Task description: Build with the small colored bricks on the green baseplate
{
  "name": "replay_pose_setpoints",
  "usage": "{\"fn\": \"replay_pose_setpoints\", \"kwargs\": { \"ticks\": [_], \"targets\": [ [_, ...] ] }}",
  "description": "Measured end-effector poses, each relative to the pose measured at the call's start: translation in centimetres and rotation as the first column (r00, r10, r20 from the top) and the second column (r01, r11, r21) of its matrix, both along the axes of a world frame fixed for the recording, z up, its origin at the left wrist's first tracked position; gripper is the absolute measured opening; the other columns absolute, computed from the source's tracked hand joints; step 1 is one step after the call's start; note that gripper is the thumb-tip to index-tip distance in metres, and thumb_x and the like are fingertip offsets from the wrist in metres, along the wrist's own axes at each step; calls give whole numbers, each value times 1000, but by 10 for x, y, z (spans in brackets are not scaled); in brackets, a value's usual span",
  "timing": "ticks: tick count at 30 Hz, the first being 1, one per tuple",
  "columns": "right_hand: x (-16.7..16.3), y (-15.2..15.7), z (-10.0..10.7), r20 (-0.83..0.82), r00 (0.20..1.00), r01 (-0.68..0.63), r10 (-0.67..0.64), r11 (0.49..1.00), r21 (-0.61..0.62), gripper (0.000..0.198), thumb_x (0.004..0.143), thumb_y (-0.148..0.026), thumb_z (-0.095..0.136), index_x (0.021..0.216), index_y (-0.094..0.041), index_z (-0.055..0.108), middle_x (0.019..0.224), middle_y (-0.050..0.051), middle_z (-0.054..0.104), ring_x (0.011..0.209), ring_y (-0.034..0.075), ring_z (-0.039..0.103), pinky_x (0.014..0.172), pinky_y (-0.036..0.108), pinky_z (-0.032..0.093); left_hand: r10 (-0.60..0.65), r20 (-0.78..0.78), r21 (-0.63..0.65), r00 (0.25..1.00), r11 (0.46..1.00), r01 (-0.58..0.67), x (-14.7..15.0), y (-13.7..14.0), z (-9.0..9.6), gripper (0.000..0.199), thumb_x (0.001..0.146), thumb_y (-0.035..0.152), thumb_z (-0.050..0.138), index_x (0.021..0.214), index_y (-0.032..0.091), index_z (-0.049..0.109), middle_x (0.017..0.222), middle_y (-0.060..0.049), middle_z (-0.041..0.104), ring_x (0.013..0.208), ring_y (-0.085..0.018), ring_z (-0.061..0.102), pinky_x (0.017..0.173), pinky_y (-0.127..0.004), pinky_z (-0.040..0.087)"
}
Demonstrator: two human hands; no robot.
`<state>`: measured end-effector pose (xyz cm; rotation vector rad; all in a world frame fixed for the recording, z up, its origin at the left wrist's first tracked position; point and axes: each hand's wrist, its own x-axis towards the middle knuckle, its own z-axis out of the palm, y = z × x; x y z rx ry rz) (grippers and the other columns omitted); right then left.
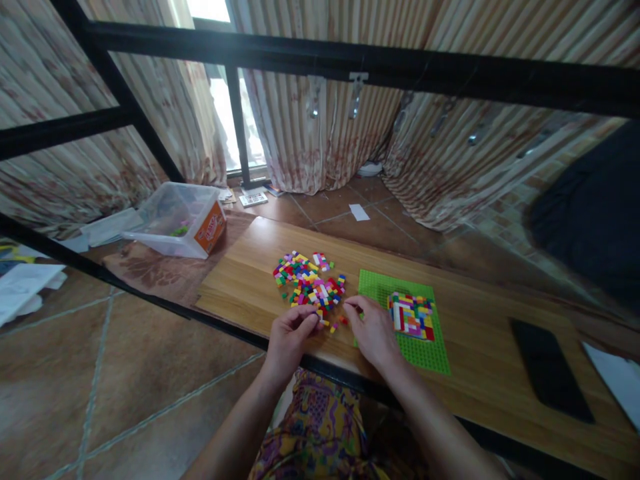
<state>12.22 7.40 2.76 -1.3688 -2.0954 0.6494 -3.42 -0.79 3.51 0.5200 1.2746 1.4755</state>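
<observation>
A heap of small colourful toy bricks (320,290) lies on a low wooden table. At the heap's near edge is my left hand (293,331), its thumb and fingers drawn together; whether a brick is between them is too small to tell. My right hand (373,331) hovers just right of the heap, over the left edge of a green studded baseplate (435,357). Its thumb and forefinger are pinched, and what they hold, if anything, cannot be made out. Several loose bricks lie between the hands. On the baseplate sits a multicoloured brick build (413,317).
A black phone-like slab (550,370) and a white sheet (615,377) are at the table's right end. Left of the wooden table (240,280) stands a clear plastic bin (173,217) on the floor. A black metal frame (320,53) crosses the view above.
</observation>
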Motion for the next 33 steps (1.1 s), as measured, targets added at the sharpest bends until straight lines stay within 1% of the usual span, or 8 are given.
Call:
{"fn": "replay_pose_setpoints", "kwargs": {
  "ticks": [4, 8, 11, 16, 18, 22, 26, 33],
  "targets": [
    [4, -6, 2, -247, 965, 44, -85, 985, -167, 25, 90, -40, 56, 89, -21, 72, 88, 6, 76, 81, 22, 68, 77, 36, 50, -14, 66, 11, 998, 1000, 13, 10, 1, 2, 33, 65, 34, 84, 92, 16, 74, 81, -2, 73, 73, -14, 68, 76, -27, 57],
    [5, -16, 7, -528, 828, -7, -188, 939, -344, 25, 81, -42, 68, 93, -21, 74, 90, 5, 77, 83, 21, 69, 77, 35, 55, -56, 25, 57, 998, 997, 54, 19, 5, 5, 30, 68, 31, 81, 93, 16, 75, 81, -3, 73, 74, -15, 69, 75, -28, 57],
    [7, -25, 17, -618, 751, -65, -233, 905, -420, 28, 78, -42, 71, 98, -23, 76, 92, 4, 78, 82, 20, 70, 77, 35, 56, -77, -48, 89, 996, 993, 81, 24, 5, 8, 29, 71, 28, 79, 97, 16, 73, 81, -2, 72, 75, -15, 68, 76, -28, 56],
    [9, -37, 37, -648, 733, -88, -206, 916, -391, 19, 80, -39, 71, 92, -26, 78, 89, 3, 78, 84, 19, 70, 81, 35, 56, -73, -255, 173, 964, 978, 120, 29, 1, 18, 21, 74, 23, 75, 93, 17, 68, 83, 0, 68, 77, -13, 64, 74, -24, 51],
    [9, -40, 43, -666, 720, -95, -195, 923, -374, 17, 79, -38, 72, 90, -27, 78, 89, 2, 78, 87, 20, 70, 84, 36, 55, -110, -293, 175, 950, 970, 167, 31, -1, 25, 21, 76, 22, 73, 95, 18, 65, 83, 0, 68, 77, -13, 63, 74, -24, 51],
    [10, -45, 47, -707, 685, -168, -174, 907, -386, 14, 78, -38, 74, 87, -27, 78, 89, 2, 78, 87, 20, 71, 84, 36, 55, -235, -278, 143, 932, 949, 282, 33, -5, 36, 31, 78, 23, 72, 106, 18, 58, 83, -1, 70, 77, -14, 65, 73, -26, 51],
    [16, -50, 44, -737, 648, -207, -191, 887, -412, 13, 78, -39, 76, 85, -28, 78, 88, 1, 78, 85, 18, 70, 81, 34, 55, -292, -250, 155, 923, 929, 336, 34, -9, 41, 38, 79, 24, 71, 112, 21, 53, 82, -1, 72, 72, -14, 65, 70, -26, 51],
    [22, -56, 49, -727, 661, -185, -185, 899, -396, 11, 79, -36, 75, 86, -28, 79, 89, 1, 77, 87, 18, 69, 83, 33, 54, -212, -366, 171, 906, 942, 289, 40, -18, 47, 37, 83, 20, 66, 117, 21, 51, 82, 0, 74, 75, -15, 70, 70, -24, 52]
  ]
}}
